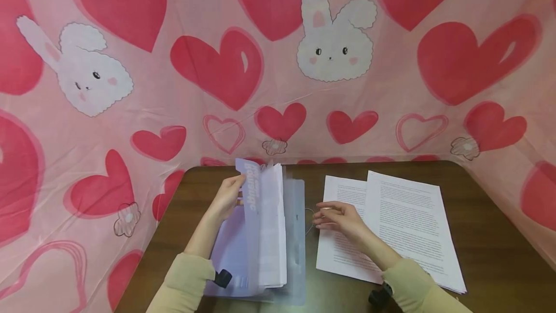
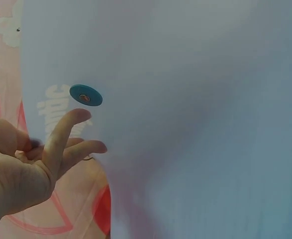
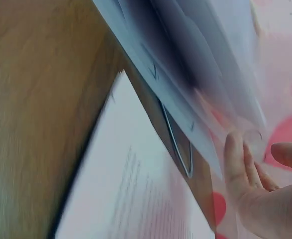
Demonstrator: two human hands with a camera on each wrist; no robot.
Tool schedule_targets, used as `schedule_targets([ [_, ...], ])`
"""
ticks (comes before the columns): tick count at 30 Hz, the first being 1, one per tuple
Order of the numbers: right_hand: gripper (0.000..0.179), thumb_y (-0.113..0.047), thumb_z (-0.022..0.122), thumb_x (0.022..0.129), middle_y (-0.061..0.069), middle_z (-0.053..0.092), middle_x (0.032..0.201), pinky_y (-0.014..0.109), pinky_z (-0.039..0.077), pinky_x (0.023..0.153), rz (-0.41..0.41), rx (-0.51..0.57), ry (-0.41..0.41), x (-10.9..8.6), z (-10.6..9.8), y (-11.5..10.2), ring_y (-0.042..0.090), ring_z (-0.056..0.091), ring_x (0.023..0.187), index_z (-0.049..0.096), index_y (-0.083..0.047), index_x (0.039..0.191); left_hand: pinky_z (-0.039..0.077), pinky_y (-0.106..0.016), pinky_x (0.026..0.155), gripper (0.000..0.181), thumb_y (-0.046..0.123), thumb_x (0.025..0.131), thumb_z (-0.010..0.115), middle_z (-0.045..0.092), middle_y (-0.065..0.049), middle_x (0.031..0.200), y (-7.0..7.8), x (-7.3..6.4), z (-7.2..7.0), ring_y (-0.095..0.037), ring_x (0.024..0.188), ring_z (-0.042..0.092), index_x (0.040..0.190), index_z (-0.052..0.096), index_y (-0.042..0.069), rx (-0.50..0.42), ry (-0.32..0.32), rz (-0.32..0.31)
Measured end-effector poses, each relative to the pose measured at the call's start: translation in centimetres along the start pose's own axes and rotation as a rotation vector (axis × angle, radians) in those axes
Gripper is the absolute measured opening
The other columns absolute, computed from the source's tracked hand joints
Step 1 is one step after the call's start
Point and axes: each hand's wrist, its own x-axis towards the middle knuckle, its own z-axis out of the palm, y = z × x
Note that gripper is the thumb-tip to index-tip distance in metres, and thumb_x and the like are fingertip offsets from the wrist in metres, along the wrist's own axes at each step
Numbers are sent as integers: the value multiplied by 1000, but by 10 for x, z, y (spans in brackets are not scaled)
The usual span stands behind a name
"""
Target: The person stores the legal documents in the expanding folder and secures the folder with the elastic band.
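Note:
A lavender plastic document folder [image 1: 230,260] lies at the left of the table. My left hand [image 1: 228,197] pinches the far edge of its raised cover [image 1: 253,240], which stands nearly upright. The left wrist view shows that cover with a blue button disc [image 2: 86,95] and pale lettering. White papers [image 1: 272,235] sit inside the folder beside a translucent flap [image 1: 297,240]. My right hand [image 1: 343,219] hovers over the left printed sheets [image 1: 343,255], fingers loosely extended towards the folder and holding nothing. A thin cord loop [image 3: 178,144] sticks out from the folder's right side.
A second stack of printed sheets [image 1: 408,226] overlaps the first at the right of the dark wooden table [image 1: 473,235]. Behind the table hangs a pink cloth [image 1: 278,91] with hearts and rabbits.

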Motion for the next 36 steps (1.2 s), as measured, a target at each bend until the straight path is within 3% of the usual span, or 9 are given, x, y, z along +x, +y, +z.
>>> schedule_targets([
  [7, 51, -13, 60, 113, 27, 74, 138, 30, 65, 100, 30, -78, 169, -9, -37, -4, 6, 78, 109, 48, 18, 153, 51, -20, 57, 33, 24, 120, 41, 52, 5, 77, 0, 0, -2, -6, 64, 53, 96, 57, 8, 8, -4, -1],
  [14, 55, -15, 63, 113, 24, 72, 143, 18, 63, 94, 52, -160, 318, -14, -77, 1, -9, 72, 101, 46, 17, 154, 50, -20, 57, 33, 23, 120, 41, 51, 4, 79, -2, 2, -3, -6, 63, 52, 96, 57, 7, -3, -3, -12],
  [21, 57, -21, 61, 113, 32, 59, 155, 4, 53, 85, 84, -373, 437, -22, -114, 8, -22, 58, 98, 47, 14, 156, 49, -20, 57, 32, 23, 120, 41, 53, 4, 81, -4, 3, -3, -6, 64, 54, 103, 60, 4, -3, -3, -10],
  [23, 57, -23, 59, 114, 34, 57, 156, 6, 52, 88, 86, -448, 463, -24, -121, 10, -7, 69, 109, 48, 13, 156, 48, -20, 57, 32, 23, 120, 41, 52, 4, 81, -4, 3, -3, -6, 64, 52, 102, 60, 5, 4, -2, -10],
  [25, 58, -24, 57, 115, 36, 52, 160, 19, 57, 103, 87, -518, 480, -27, -129, 11, 19, 72, 130, 45, 14, 157, 47, -20, 58, 32, 23, 120, 42, 50, 4, 82, -4, 3, -4, -6, 64, 49, 101, 59, 5, 6, 0, -11],
  [26, 61, -26, 57, 115, 37, 47, 163, 29, 57, 112, 91, -551, 487, -28, -133, 12, 34, 65, 142, 42, 13, 159, 47, -20, 58, 32, 23, 120, 42, 50, 4, 82, -4, 3, -4, -6, 64, 49, 101, 60, 5, 6, 0, -11],
  [28, 68, -28, 56, 115, 40, 33, 170, 54, 44, 128, 101, -615, 492, -31, -140, 13, 56, 38, 158, 31, 13, 164, 47, -20, 58, 31, 23, 120, 41, 50, 4, 82, -5, 4, -4, -6, 64, 49, 102, 60, 5, 7, -2, -11],
  [31, 88, -34, 58, 113, 45, 5, 174, 77, 16, 132, 140, -706, 519, -34, -150, 15, 67, 9, 162, 8, 12, 169, 48, -19, 58, 31, 23, 120, 41, 52, 4, 82, -5, 4, -4, -6, 65, 51, 104, 60, 4, 7, -11, -9],
  [36, 114, -45, 65, 107, 50, -21, 168, 89, 1, 125, 229, -808, 602, -41, -168, 21, 76, -13, 156, -15, 11, 167, 49, -19, 58, 32, 24, 120, 41, 54, 5, 81, -6, 5, -4, -6, 65, 53, 103, 60, 5, 2, -17, -6],
])
